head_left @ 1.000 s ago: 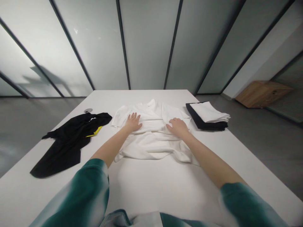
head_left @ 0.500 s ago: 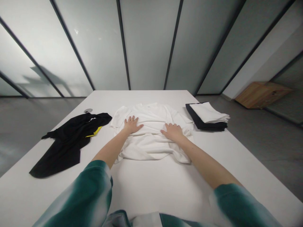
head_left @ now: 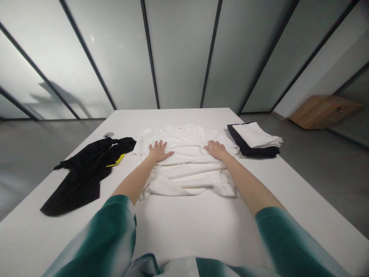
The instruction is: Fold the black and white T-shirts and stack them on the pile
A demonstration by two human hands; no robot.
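Both palms press a white T-shirt flat at the middle of the table.

The white T-shirt (head_left: 187, 169) lies spread at mid-frame and is creased across its lower half. The left hand (head_left: 158, 151) and right hand (head_left: 216, 149) rest well apart on its upper part, fingers (head_left: 160, 144) splayed wide and gripping nothing. The smoothing probably goes best with flat palms, light even pressure and strokes outward toward the sleeves, so the creases do not bunch. A frosted glass wall (head_left: 178, 54) fills the upper frame above the white table (head_left: 178, 231). A crumpled black garment (head_left: 83, 173) lies at left and a folded black-and-white stack (head_left: 255, 140) at right. A wooden box (head_left: 323, 111) stands on the floor at far right, and a small metal disc (head_left: 108, 134) sits above the black garment.
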